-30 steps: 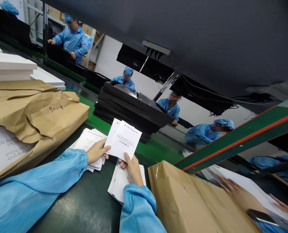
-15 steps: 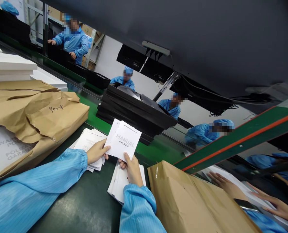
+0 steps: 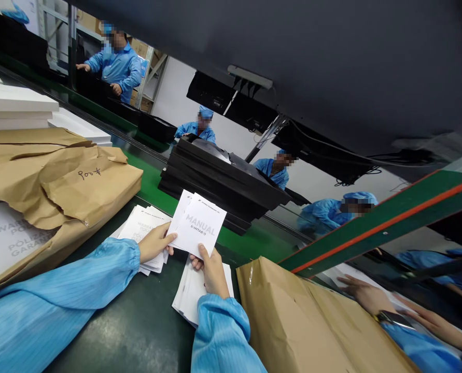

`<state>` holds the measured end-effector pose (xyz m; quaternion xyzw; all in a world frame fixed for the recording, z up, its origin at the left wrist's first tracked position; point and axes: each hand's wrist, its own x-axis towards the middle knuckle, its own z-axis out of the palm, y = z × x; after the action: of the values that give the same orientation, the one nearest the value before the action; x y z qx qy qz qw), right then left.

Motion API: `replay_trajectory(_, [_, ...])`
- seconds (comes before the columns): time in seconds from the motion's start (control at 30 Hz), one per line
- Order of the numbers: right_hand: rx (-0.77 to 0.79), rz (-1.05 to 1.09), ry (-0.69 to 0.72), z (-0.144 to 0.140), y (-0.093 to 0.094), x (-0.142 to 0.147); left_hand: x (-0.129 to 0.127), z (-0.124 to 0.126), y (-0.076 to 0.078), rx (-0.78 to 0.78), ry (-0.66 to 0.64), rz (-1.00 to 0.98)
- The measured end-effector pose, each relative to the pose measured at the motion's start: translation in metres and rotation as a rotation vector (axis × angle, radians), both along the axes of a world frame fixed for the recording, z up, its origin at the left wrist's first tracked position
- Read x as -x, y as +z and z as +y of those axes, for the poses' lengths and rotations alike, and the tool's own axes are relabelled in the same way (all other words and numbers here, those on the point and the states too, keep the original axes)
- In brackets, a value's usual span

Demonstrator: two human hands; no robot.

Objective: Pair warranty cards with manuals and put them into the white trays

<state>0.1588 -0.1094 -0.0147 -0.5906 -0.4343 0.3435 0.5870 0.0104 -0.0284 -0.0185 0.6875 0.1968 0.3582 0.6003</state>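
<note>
Blue sleeves: the left point(image 3: 59, 305) and the right point(image 3: 223, 331) both come in from below the manual point(image 3: 205, 220).
Worktop: dark green surface point(image 3: 129, 316), nearer than the manual.
Brown parcel: paper-wrapped block point(image 3: 293, 321), right of the manual and nearer.
White booklets: loose stack point(image 3: 186, 295) on the worktop just below the manual, partly hidden by the right arm.
Right grip point(image 3: 207, 267): closed to a pinch, thumb flat on the manual's lower edge, fingers curled behind.
Left grip point(image 3: 156, 243): thumb above and fingers beneath, pinched on the left edge of the pair in hand; which layers it takes I cannot tell.
Manual: white, printed side up, above the worktop between both grips; a second white leaflet point(image 3: 181, 207) shows from under its left edge.
Warranty leaflets: uneven stack point(image 3: 139, 223) just left of the manual, behind the left wrist.
Torn kraft parcel: brown paper point(image 3: 94, 191) around larger warranty sheets point(image 3: 15, 235), farther left of the manual.
Co-worker's hand: blurred, over white material, well right of the manual point(image 3: 366, 295).
Green belt: strip point(image 3: 234, 241) just beyond the manual.
Black stack: thin dark pieces point(image 3: 219, 176) on the belt, behind the manual.
Co-workers: several people in blue, one point(image 3: 122, 67) far beyond the manual to the left.
</note>
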Motion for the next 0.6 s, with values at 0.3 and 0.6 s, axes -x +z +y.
replay_trajectory(0.3, [0.000,0.014,-0.005,-0.0004,-0.0009,-0.0014,0.0007,0.0001,0.0002,-0.008,0.000,0.015])
replay_trajectory(0.6, [0.078,-0.014,-0.084,-0.0045,-0.0023,-0.0004,0.0014,-0.0044,0.0057,0.074,-0.008,0.025])
